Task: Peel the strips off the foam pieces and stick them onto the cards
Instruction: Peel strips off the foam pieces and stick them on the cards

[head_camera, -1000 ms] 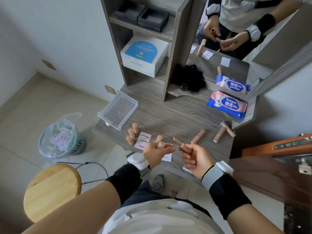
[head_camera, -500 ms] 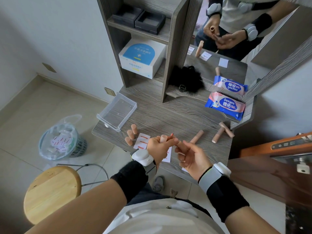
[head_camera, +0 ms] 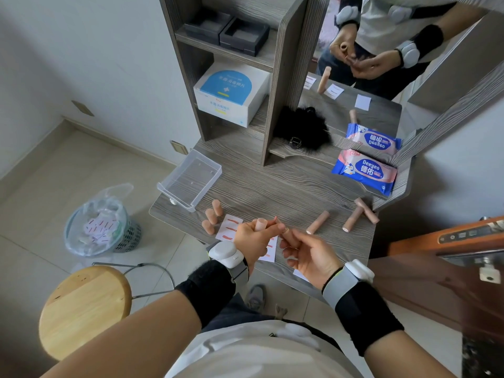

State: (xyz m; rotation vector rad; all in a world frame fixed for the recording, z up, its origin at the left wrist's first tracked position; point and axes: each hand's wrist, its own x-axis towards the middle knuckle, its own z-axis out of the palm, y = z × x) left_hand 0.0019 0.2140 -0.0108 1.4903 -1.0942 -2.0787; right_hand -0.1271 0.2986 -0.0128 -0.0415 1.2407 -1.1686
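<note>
Peach-coloured foam fills the left hand (head_camera: 252,237): its grip is wrapped around an upright foam piece (head_camera: 260,224), whose rounded top pokes out above the curled fingers. At the left fingertips a thin reddish strip (head_camera: 275,220) shows, seemingly partly lifted off the foam, though it is too small to say how far. The right hand (head_camera: 305,252) sits just beside it, palm up, forefinger and thumb reaching toward the strip; whether that grip is already pinched on the strip or only close to it, I cannot tell.

Directly under the hands, on the tabletop (head_camera: 272,192), lies a white card (head_camera: 268,251) with a few strips stuck on it, mostly hidden by the left hand. Just left of it a second card (head_camera: 229,227) carries three strips. Beside that card three foam pieces (head_camera: 211,218) stand upright in a cluster, apparently finished. Off to the right three more foam pieces (head_camera: 317,222) lie on their sides, likely still to be peeled.

My reading is that the task is around half done: one card looks filled, another is in progress, and the piece in hand plus those lying at right remain. On the floor a lined bin (head_camera: 102,227) holds what look like used cards
</note>
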